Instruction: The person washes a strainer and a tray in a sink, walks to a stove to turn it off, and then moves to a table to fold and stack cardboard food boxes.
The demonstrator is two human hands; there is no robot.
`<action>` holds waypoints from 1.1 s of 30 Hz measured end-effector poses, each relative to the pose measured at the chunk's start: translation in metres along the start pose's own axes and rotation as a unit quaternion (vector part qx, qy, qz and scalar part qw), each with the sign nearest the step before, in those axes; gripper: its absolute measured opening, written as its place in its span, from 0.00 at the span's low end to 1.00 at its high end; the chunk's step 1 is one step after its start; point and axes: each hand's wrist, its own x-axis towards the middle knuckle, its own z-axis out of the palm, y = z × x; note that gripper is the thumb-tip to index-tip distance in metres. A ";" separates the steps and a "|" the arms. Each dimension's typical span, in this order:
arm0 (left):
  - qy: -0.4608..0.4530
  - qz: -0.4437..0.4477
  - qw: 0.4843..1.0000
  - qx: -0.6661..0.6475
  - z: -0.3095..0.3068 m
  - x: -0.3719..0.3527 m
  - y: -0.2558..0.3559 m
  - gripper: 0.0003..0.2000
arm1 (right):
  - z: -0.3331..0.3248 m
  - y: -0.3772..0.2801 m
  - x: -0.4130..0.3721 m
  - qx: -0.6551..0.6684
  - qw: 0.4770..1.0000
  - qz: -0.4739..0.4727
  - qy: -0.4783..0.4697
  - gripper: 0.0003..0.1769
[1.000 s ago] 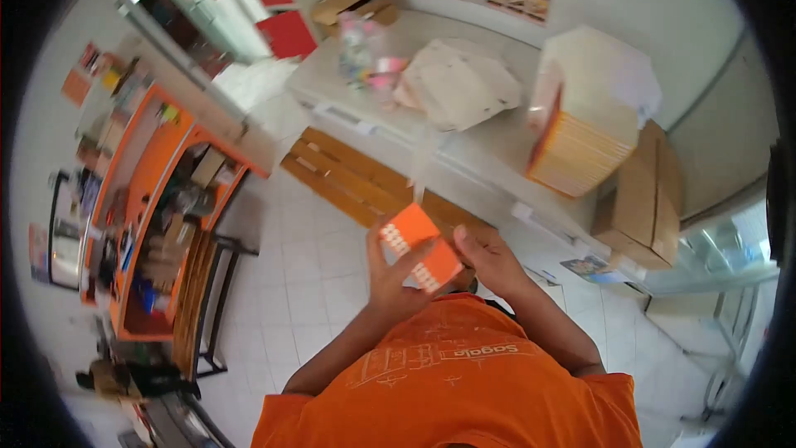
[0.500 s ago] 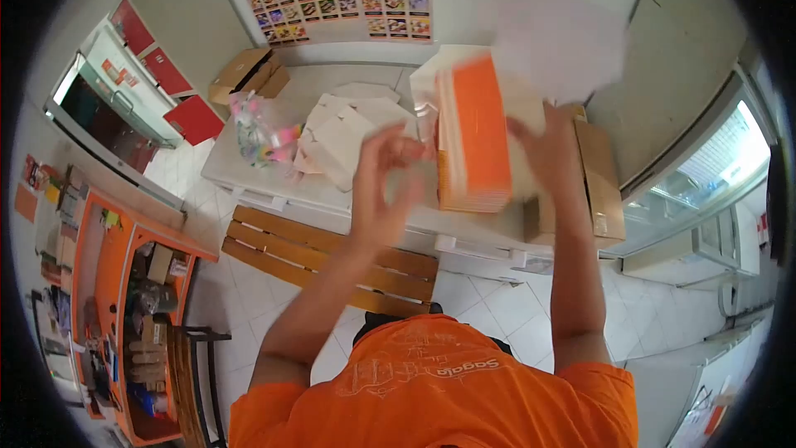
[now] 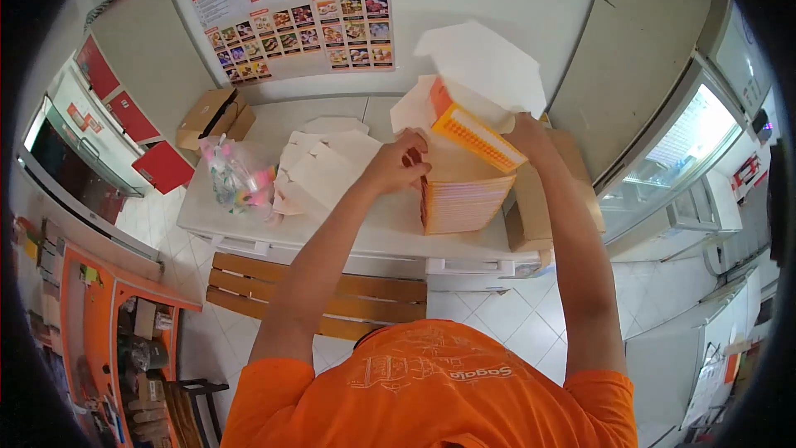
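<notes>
An open box (image 3: 470,206) with a striped front stands at the counter's front edge. My left hand (image 3: 405,163) is at its upper left edge, with fingers curled close together; what they pinch is too small to make out. An orange and yellow printed flap or panel (image 3: 477,139) slants above the box. My right hand (image 3: 527,134) closes on the right end of that panel, its fingertips partly hidden. Behind it, a large white cardboard sheet (image 3: 489,66) rises against the wall.
On the counter (image 3: 319,108) lie flat white cardboard pieces (image 3: 327,168) and a plastic bag of colourful items (image 3: 236,178). Brown boxes stand at the back left (image 3: 217,119) and right (image 3: 564,178). A wooden bench (image 3: 348,303) is below.
The orange panel has tilted and now slants down to the right, showing the striped box below. The white sheet has come lower and left. My right hand has closed on the panel's end.
</notes>
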 end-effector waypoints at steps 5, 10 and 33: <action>-0.013 0.009 1.000 0.016 -0.004 0.001 -0.007 0.20 | -0.006 -0.009 0.003 -0.205 0.969 0.050 -0.129 0.31; 0.017 0.041 0.999 0.016 -0.003 0.007 -0.010 0.19 | -0.021 -0.040 -0.006 -0.229 0.964 0.028 -0.134 0.25; 0.073 -0.212 0.857 0.464 0.012 -0.074 -0.158 0.38 | 0.019 -0.021 -0.016 -0.170 0.979 0.109 0.006 0.24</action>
